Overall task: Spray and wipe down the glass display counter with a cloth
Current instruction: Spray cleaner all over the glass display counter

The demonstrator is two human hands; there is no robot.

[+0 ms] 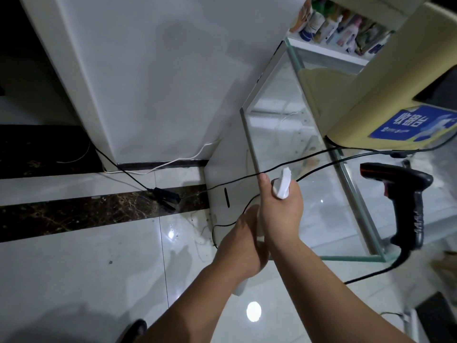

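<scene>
- Glossy white floor (86,268) tiles fill the left and bottom of the frame, crossed by a dark marbled strip (74,214); a tall white cabinet (148,82) stands at upper left and centre.
- At the cabinet's foot a white cord (173,162) runs along the floor, and a black plug adapter (167,198) lies on the marbled strip.
- A shelf of bottles (341,26) shows at top right, blurred.
- A cream housing (371,95) with a blue label (415,125) sits over the upper right part of the glass top.
- A black barcode scanner (408,194) is at the right edge of the frame; whether it rests on the glass I cannot tell.
- Two black cables (309,157) cross the glass from under the cream housing toward the lower left, one passing just beside the thumb of the right hand.
- The glass display bench (250,139) runs from top right down to centre right: clear top with greenish edges, a grey metal strip along its left rim, pale shelves inside showing through.
- The spray bottle (282,185) is white, held at centre frame by the bench's near left corner, its head tilted toward the glass.
- The right hand (279,214) is curled round the sprayer head.
- The left hand (243,246) is wrapped round the bottle's body below it; the base pokes out beneath.
</scene>
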